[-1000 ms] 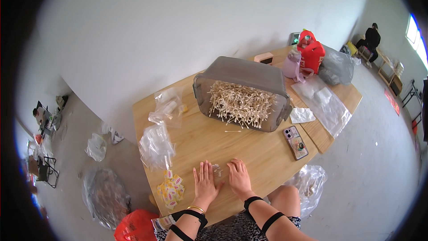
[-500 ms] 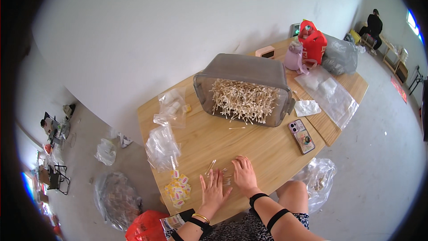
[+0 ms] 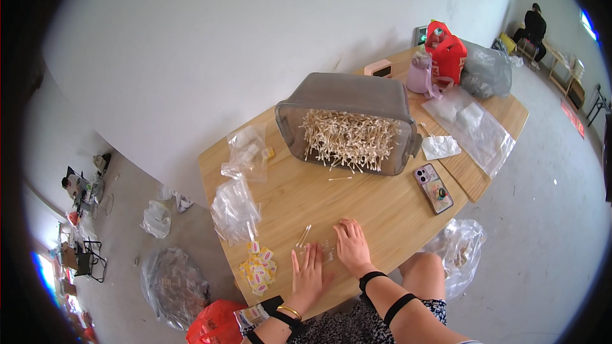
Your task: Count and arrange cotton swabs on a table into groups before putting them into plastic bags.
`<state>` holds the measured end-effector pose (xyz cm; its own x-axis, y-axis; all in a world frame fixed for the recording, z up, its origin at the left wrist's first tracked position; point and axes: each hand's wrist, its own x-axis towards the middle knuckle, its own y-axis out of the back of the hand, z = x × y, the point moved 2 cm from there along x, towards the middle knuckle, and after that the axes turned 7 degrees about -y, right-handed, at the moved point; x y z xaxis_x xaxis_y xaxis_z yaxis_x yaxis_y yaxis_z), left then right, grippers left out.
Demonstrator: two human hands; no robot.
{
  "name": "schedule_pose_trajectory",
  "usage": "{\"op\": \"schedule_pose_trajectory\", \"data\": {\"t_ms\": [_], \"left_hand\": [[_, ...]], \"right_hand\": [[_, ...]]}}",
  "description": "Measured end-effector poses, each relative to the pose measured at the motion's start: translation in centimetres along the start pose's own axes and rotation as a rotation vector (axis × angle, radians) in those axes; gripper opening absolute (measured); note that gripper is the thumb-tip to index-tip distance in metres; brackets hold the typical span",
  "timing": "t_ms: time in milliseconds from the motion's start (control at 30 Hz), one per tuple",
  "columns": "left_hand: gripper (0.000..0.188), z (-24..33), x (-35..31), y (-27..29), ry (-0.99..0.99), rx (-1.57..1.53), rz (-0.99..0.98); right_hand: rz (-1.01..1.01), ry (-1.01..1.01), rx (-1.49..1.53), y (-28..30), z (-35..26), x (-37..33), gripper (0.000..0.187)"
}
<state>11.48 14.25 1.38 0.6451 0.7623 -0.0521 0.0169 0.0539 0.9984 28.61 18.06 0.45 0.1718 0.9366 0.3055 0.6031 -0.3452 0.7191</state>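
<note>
My left hand (image 3: 308, 277) lies flat on the wooden table, fingers stretched out, beside a small row of cotton swabs (image 3: 328, 252). To the right of that row rests my right hand (image 3: 352, 246), its fingers slightly bent with the tips down on the tabletop; nothing shows in its grasp. A few loose cotton swabs (image 3: 304, 236) lie just beyond my left fingertips. Farther back, a grey plastic bin (image 3: 357, 89) is tipped on its side, its mouth toward me, with a large heap of cotton swabs (image 3: 350, 140) inside. One single swab (image 3: 340, 178) lies before it.
Left of my hands are small yellow-and-white labels (image 3: 258, 271) and clear plastic bags (image 3: 234, 210). A phone (image 3: 433, 189) and white paper (image 3: 440, 147) lie right of the bin. A red bag (image 3: 447, 57) stands at the back right; filled bags (image 3: 173, 286) sit on the floor.
My left hand's fingers and thumb have drawn closer together, and the hand has shifted slightly beside the swab row. My right hand stays in nearly the same place. The view has shifted a little.
</note>
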Motion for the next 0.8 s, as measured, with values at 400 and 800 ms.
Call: {"op": "schedule_pose_trajectory", "data": {"t_ms": [400,800], "left_hand": [[0.087,-2.3,1.8,0.1,0.037,0.007,0.024],[0.079,-4.8,4.4,1.2,0.058,0.044,0.088]], "right_hand": [[-0.008,-0.011,0.003,0.2,-0.1,0.0,0.034],[0.01,-0.013,0.013,0.7,-0.6,0.1,0.036]]}}
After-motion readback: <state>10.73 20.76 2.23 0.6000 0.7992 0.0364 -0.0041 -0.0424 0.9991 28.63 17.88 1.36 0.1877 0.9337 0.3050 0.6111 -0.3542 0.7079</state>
